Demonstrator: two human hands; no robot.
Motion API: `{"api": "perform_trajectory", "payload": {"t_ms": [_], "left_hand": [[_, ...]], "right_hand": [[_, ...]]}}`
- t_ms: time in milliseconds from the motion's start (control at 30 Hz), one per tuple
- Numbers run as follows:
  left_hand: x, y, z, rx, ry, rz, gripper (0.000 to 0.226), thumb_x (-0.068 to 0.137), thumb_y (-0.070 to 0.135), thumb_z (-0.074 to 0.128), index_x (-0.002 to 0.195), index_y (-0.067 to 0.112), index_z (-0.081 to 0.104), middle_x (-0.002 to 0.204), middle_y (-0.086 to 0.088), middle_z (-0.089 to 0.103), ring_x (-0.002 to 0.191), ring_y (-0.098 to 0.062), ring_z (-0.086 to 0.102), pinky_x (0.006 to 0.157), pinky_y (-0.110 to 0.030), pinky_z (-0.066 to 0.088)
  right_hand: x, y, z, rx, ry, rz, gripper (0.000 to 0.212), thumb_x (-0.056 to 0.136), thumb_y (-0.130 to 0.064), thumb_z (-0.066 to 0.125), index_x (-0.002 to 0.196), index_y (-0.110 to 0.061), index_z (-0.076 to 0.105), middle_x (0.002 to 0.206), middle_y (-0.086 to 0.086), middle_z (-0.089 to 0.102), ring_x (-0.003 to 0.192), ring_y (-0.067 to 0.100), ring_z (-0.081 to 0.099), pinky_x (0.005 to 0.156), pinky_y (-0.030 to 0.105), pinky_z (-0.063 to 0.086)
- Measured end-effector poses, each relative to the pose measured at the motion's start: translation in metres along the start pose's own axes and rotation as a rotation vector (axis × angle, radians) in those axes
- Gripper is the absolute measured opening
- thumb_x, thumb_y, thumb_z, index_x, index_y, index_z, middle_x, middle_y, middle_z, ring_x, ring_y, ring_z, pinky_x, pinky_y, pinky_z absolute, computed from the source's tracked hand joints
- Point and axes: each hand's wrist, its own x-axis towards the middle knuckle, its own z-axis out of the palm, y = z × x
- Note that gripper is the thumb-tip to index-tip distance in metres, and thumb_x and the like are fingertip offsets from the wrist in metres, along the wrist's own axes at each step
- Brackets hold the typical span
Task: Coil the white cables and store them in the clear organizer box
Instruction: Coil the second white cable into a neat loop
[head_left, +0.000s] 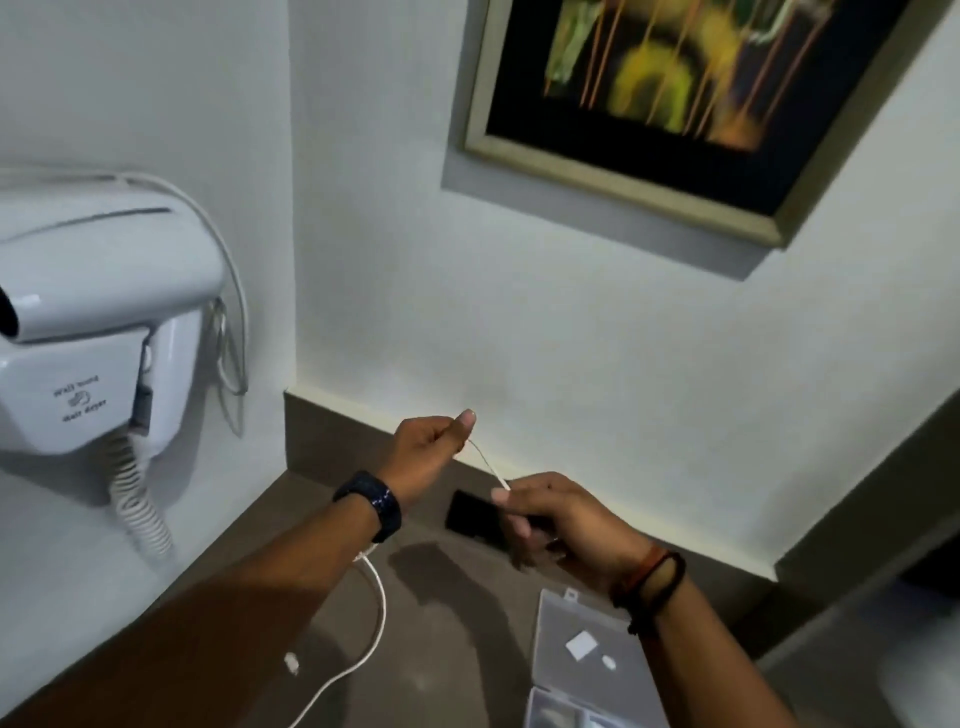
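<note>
Pinched between both hands: a thin white cable (485, 460). Left hand (428, 452) grips it between thumb and forefinger, raised above the counter (441, 623). Right hand (558, 525) nips the other end of the taut span at its fingertips (501, 496), lower and nearer the camera.

Held span runs straight, long axis diagonal, high at the left hand, dropping down-right to the right hand. Whether it carries on through either fist, cannot tell; too blurred.

Second cable (376, 613), thicker and white, comes out from under the left forearm, curves down over the counter and exits toward the bottom edge. Small white plug (292, 663) lies just beside that curve, long axis roughly upright in frame. Can't tell if plug and cable are joined, or whether this is the same cable as the pinched one.

Box (576, 670) sits on the counter under the right forearm, lid open and lying flat, latch tab pointing at the back wall. Two small white bits rest on the lid. Compartments at the bottom edge are cropped; contents unclear.

Black phone (470, 517) lies flat on the counter behind the right hand, partly hidden by it. Dark watch (371, 504) on left wrist, bands (649, 577) on right. Wall dryer (93, 322) at left, picture (675, 104) above.
</note>
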Motion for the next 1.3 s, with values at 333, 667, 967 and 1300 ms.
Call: {"api": "perform_trajectory", "payload": {"t_ms": [333,667,967,1300], "left_hand": [[-0.022,0.1,0.053,-0.088,-0.136,0.197,0.052,0.089,0.04,0.051,0.038,0.031,0.058,0.035,0.014,0.048,0.039,0.002,0.044,0.044,-0.006,0.038],[-0.036,0.104,0.038,0.323,-0.21,0.293,0.066,0.071,0.077,0.041,0.043,0.019,0.027,0.036,0.009,0.028,0.041,-0.008,0.024,0.047,-0.022,0.026],[-0.022,0.121,0.016,0.5,0.031,0.505,0.068,0.079,0.071,0.035,0.043,0.012,0.034,0.034,0.004,0.03,0.039,-0.011,0.028,0.048,-0.03,0.028],[-0.036,0.109,0.032,0.272,-0.168,0.32,0.066,0.081,0.067,0.042,0.037,0.019,0.029,0.035,0.009,0.028,0.039,-0.009,0.024,0.049,-0.022,0.027]], "right_hand": [[-0.081,-0.083,0.04,0.339,-0.24,-0.504,0.024,0.093,-0.026,0.042,0.097,-0.009,0.058,0.045,-0.004,0.045,0.033,0.008,0.037,0.036,0.017,0.037],[-0.084,-0.099,-0.009,-0.025,1.252,-0.869,0.014,0.097,-0.016,0.04,0.102,-0.028,0.038,0.091,0.006,0.057,0.061,0.009,0.051,0.059,0.024,0.043],[-0.087,-0.058,0.011,-1.1,0.625,-0.073,0.074,0.08,-0.074,0.005,0.052,-0.017,0.045,0.058,0.007,0.056,0.06,0.025,0.054,0.071,0.039,0.042],[-0.102,-0.119,0.04,0.279,0.705,-0.851,0.013,0.095,-0.026,0.043,0.083,-0.025,0.046,0.067,-0.004,0.049,0.044,0.008,0.038,0.039,0.02,0.033]]}}
